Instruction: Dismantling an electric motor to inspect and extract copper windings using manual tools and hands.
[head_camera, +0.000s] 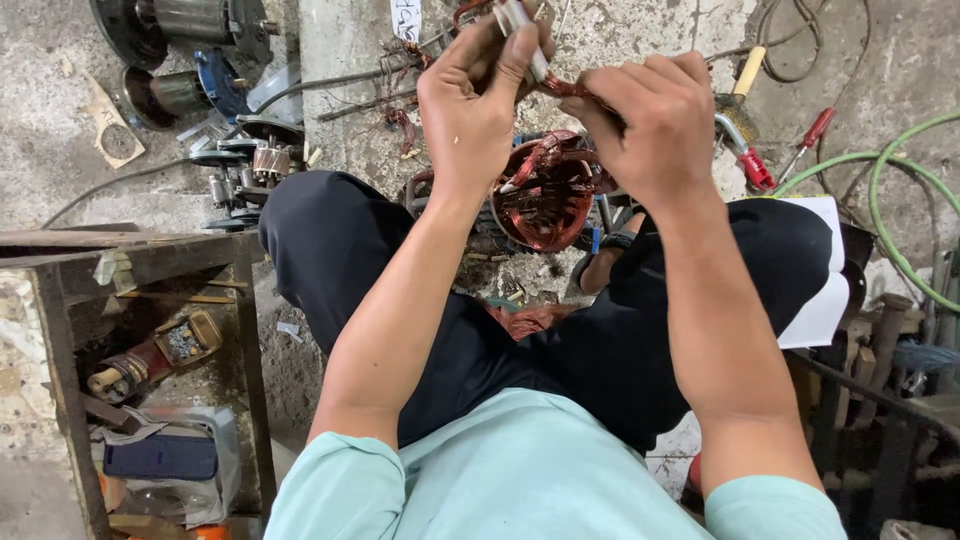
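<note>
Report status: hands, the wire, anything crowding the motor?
Left hand pinches a small pale sleeve piece; right hand grips the reddish copper wire. Wire leads down to the stator winding between the knees. Loose tools lie around; none block the hands.

A single view from a camera worn on the person's head, looking steeply down past the chest and over both forearms. The left hand and right hand sit close to the lens, high in the frame. Below them lie the person's lap and the concrete floor. A wooden bench fills the lower left edge.
</note>
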